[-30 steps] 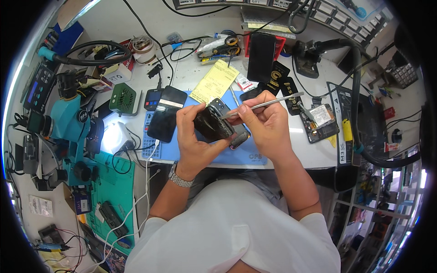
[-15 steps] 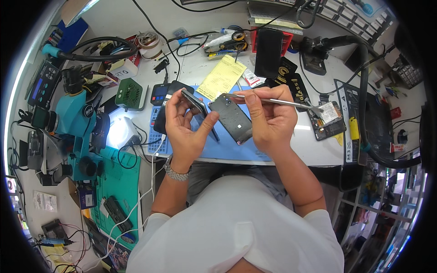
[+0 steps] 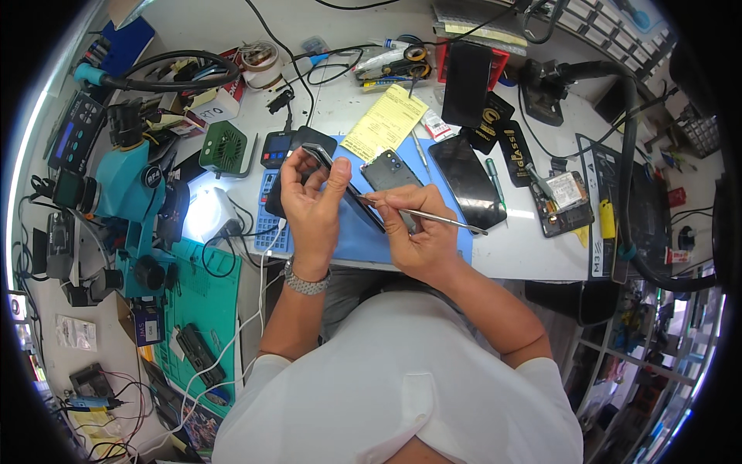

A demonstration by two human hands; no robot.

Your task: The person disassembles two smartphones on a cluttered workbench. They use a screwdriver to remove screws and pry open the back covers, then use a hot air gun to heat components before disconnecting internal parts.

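Observation:
My left hand [image 3: 315, 213] is closed around a dark phone [image 3: 319, 153], held tilted and nearly edge-on above the blue work mat [image 3: 348, 246]. In my right hand [image 3: 421, 236] is a slim metal pry tool [image 3: 456, 223], gripped between thumb and fingers. The tool's tip reaches the phone's long edge; whether it sits in a seam I cannot tell. Behind my right hand a dark phone back [image 3: 390, 170] with camera openings lies on the mat, its lower part hidden by my fingers.
A black phone screen [image 3: 470, 182] and a green screwdriver [image 3: 495, 182] lie right of the mat. Further right is an opened phone [image 3: 564, 205]. Yellow paper [image 3: 384, 122] lies behind. A small green fan [image 3: 226, 151] and teal microscope [image 3: 131, 193] stand left.
My right hand has come left and nearer, bringing the pry tool's tip to the held phone's edge. This uncovers the black screen and screwdriver. The view has shifted slightly.

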